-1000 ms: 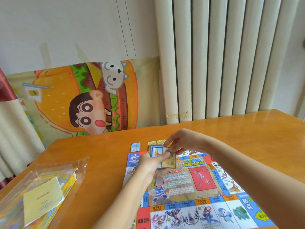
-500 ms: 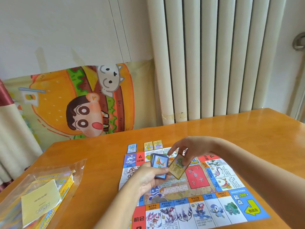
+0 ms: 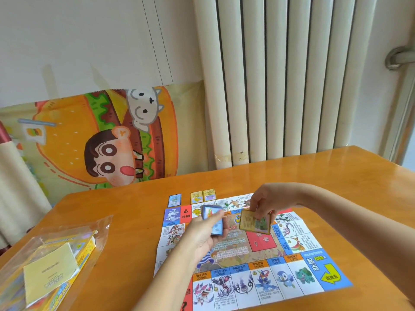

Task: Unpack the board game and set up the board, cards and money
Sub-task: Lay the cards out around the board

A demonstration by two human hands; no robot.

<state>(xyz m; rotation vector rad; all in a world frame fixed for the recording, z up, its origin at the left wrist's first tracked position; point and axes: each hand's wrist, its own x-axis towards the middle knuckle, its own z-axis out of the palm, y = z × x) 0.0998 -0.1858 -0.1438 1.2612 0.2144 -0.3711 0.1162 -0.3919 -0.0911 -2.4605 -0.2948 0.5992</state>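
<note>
Two hands busy: left hand [image 3: 199,235] grips blue-faced card deck [image 3: 212,218]; right hand [image 3: 267,200] pinches gold-bordered card [image 3: 253,223]; laid gold cards [image 3: 197,197] lie beyond, leftward, on orange wooden surface [image 3: 134,221].

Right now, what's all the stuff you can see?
table: one, orange-brown, under everything
board: one, multicoloured, flat on table
small cards: three, one blue, two yellow, beyond board's far edge
card stack: one, blue, above the board
single card: one, gold-edged, above the board
plastic bag: one, clear, table's left side
radiator: one, white, behind table
burger picture: one, orange, left of radiator
left hand: grip round the card stack
right hand: grip pinching the single card
</note>
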